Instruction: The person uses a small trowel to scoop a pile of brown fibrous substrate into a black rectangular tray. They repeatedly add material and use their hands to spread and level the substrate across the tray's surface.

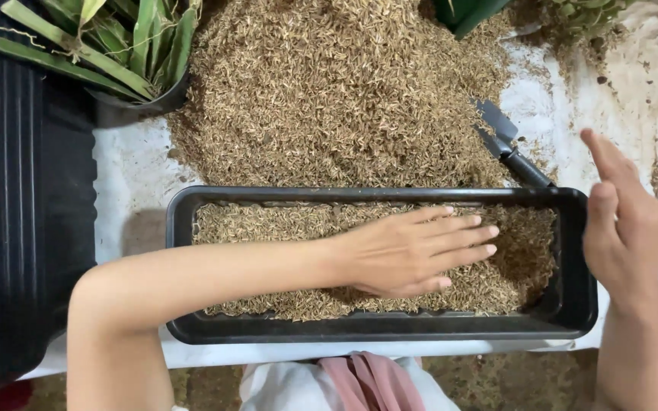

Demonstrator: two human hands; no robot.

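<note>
The long black planter (378, 327) lies crosswise on the white sheet (127, 175), its long axis running left to right, with the husk heap (336, 91) against its far rim and a black trowel (512, 148) near the right corner. The left hand (413, 251) lies flat, fingers spread, on the husks (260, 224) inside. The right hand (622, 228) hovers off the right end, loosely open and holding nothing.

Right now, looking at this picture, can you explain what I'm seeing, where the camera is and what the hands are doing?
The one picture comes from a camera worn on a person's head, looking down at their own bare hands. The left hand lies flat, palm down, on the brown husks filling a long black planter tray. The right hand hovers open beside the tray's right end, holding nothing. Behind the tray sits a big husk pile on a white sheet, with a dark trowel at its edge and a potted plant top left.
</note>
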